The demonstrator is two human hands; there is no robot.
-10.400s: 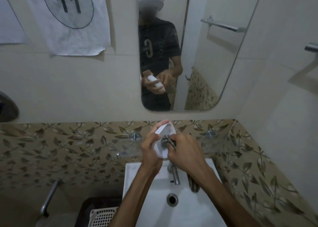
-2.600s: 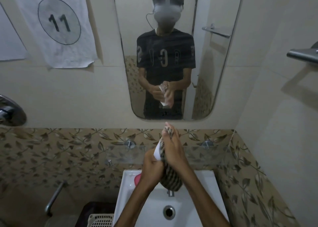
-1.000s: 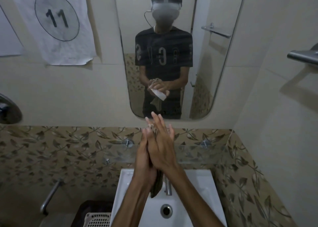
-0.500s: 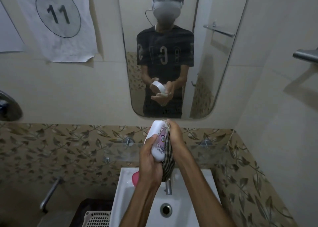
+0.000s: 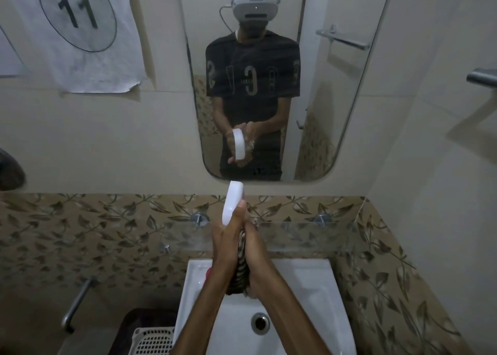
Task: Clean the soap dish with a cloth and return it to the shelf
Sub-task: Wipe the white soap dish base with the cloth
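- The soap dish (image 5: 233,202) stands on edge above the sink (image 5: 309,314), level with the glass shelf (image 5: 309,236); the left hand (image 5: 225,243) grips its lower end with fingers curled round it.
- Only that end is held, so a hard rub could, I judge, lever the smooth dish out of the grip and drop it into the basin.
- The right hand (image 5: 254,247) presses the striped cloth (image 5: 240,268) against the dish's right face; how its fingers lie I cannot tell.
- The cloth's loose tail hangs between the wrists towards the sink and may get wet there.
- The shelf edge lies just behind the hands; a swing of the dish could knock the glass.
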